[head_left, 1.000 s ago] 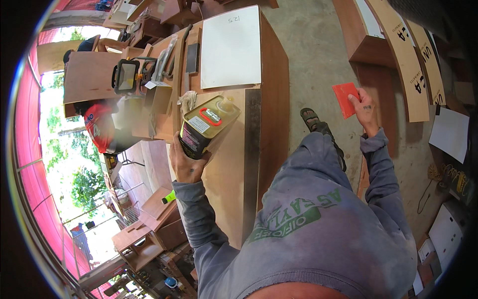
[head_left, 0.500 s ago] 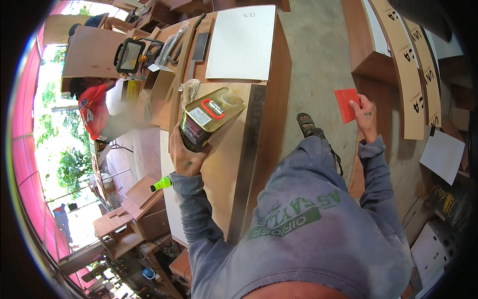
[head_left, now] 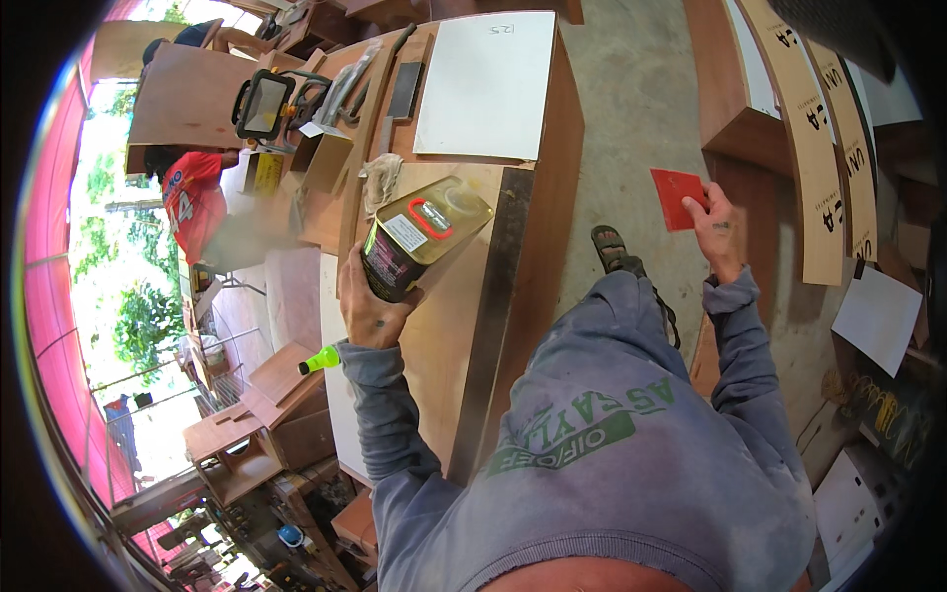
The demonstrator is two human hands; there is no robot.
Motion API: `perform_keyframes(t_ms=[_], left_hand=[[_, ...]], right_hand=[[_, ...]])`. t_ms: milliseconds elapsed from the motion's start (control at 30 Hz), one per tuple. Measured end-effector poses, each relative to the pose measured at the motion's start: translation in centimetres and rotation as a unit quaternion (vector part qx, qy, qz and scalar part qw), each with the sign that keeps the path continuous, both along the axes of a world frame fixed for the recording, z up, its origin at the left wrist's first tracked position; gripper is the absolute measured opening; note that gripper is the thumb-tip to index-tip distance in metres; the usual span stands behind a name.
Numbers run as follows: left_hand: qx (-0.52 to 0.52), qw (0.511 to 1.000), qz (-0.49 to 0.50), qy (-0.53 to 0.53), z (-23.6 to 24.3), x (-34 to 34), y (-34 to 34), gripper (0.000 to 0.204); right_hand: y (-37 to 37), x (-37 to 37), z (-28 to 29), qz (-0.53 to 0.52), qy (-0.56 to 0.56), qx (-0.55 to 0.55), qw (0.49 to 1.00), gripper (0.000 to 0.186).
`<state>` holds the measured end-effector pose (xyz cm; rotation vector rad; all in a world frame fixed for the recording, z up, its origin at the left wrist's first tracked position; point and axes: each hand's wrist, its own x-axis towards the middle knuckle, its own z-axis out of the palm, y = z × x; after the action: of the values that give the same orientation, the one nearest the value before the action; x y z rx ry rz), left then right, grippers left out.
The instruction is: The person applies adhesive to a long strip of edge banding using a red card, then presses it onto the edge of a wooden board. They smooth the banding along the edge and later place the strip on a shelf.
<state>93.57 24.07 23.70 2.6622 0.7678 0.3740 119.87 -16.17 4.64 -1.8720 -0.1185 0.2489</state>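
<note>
My left hand (head_left: 375, 308) grips a rectangular metal can (head_left: 434, 229) by its lower side, with a gold top, a red handle and a dark label. The can is tilted over a wooden panel (head_left: 434, 355) with a dark strip along its right edge; whether it touches the panel cannot be made out. Out to the right, my right hand (head_left: 720, 232) pinches a thin red flat spreader (head_left: 675, 197) between thumb and fingers, above the floor. A crumpled pale rag (head_left: 380, 183) lies just beyond the can.
Beyond the can lie a white panel (head_left: 483, 89) and a dark bar (head_left: 405, 91). A work light (head_left: 263, 104) and an open carton (head_left: 323, 158) stand farther left, near a person in a red shirt (head_left: 192, 202). A green bottle (head_left: 321, 360) is beside my left sleeve. Long boards (head_left: 819, 227) stand right.
The red spreader has turned slightly and shifted a little left with my right hand. My left hand still holds the can, which sits slightly lower and farther right in view.
</note>
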Motion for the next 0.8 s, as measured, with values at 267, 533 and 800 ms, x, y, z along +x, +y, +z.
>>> perform_keyframes(t_ms=[267, 533, 800], left_hand=[[-0.028, 0.999, -0.001, -0.031, -0.8, -1.5, -0.2, 0.103], [-0.002, 0.996, 0.009, -0.084, -2.1, -3.3, -0.8, 0.109], [-0.03, 0.957, 0.095, -0.273, -7.8, -7.2, 0.5, 0.108]], right_hand=[[10.7, -0.7, 5.2, 0.1, 0.019, 0.192, 0.976, 0.025], [20.5, -2.0, 12.4, 0.243, 0.025, 0.182, 0.953, 0.024], [20.8, -1.5, 14.3, 0.293, 0.1, 0.285, 0.907, 0.036]])
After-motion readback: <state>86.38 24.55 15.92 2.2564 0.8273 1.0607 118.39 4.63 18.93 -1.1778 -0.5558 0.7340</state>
